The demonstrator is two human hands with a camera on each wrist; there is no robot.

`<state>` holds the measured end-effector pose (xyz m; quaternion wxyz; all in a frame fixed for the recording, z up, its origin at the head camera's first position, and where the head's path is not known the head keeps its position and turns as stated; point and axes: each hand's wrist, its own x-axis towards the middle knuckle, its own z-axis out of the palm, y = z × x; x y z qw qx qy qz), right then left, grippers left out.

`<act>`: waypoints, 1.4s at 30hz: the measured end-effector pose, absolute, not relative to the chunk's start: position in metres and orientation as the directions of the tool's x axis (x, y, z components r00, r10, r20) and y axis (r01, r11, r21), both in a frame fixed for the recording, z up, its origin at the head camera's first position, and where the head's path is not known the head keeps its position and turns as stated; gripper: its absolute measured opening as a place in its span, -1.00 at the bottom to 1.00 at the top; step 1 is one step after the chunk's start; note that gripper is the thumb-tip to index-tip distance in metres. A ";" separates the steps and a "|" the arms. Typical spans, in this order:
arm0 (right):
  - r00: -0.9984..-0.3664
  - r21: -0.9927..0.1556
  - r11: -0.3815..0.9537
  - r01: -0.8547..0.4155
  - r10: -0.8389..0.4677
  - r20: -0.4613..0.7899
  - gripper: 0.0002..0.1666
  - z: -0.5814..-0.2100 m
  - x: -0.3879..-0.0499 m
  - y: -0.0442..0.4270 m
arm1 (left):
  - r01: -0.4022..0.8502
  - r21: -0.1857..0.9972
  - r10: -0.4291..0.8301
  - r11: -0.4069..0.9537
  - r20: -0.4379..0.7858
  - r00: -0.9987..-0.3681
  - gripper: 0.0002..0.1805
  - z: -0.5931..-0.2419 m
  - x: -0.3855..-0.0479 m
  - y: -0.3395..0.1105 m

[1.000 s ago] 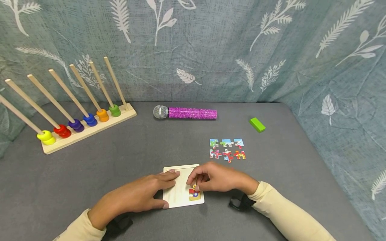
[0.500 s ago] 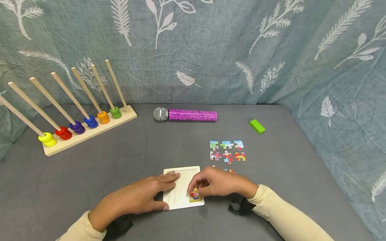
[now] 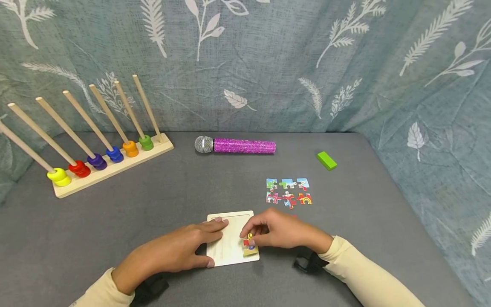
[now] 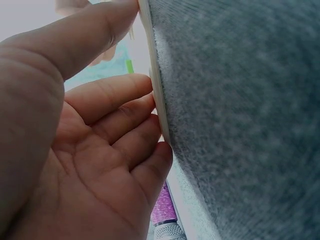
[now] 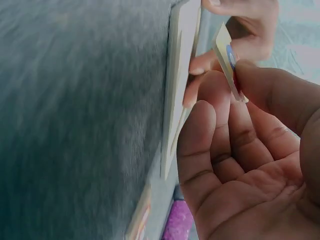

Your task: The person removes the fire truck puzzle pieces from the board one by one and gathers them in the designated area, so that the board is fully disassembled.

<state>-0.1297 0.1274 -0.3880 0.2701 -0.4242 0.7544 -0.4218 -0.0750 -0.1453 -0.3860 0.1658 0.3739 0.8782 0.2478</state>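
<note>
A shallow wooden puzzle tray (image 3: pixel 230 251) lies on the dark tabletop between both hands. My left hand (image 3: pixel 180 245) rests on its left side, fingers extended; in the left wrist view the fingertips touch the tray's edge (image 4: pixel 156 85). Between thumb and finger my right hand (image 3: pixel 280 228) pinches a colourful jigsaw piece (image 3: pixel 251 251) over the tray's lower right corner. The right wrist view shows this jigsaw piece (image 5: pixel 224 50) tilted and apart from the tray (image 5: pixel 177 75). Part of its picture is hidden by the thumb.
Several loose jigsaw pieces (image 3: pixel 288 198) lie in rows beyond my right hand, which partly hides more. A green block (image 3: pixel 326 160) is at back right, a glittery purple microphone (image 3: pixel 244 145) at the back. A wooden peg rack (image 3: pixel 115 168) with coloured rings stands left.
The jigsaw piece lay nearly flat in the tray's lower right corner; my right hand has since tipped and lifted it. The left hand stays in place.
</note>
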 end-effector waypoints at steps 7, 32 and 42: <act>-0.525 -0.869 0.295 -0.398 -0.849 -0.048 -0.82 -0.387 -0.133 0.143 | 0.562 0.555 0.728 0.613 -0.120 -0.675 -0.30 -0.387 -0.075 -0.144; -0.737 -0.816 0.458 -0.352 -0.674 -0.060 -0.77 -0.380 -0.152 0.225 | 0.600 0.541 0.748 0.589 -0.084 -0.658 -0.30 -0.388 -0.074 -0.146; -0.764 -0.810 0.505 -0.298 -0.635 -0.116 -0.77 -0.385 -0.161 0.249 | 0.596 0.546 0.750 0.589 -0.094 -0.655 -0.30 -0.388 -0.074 -0.145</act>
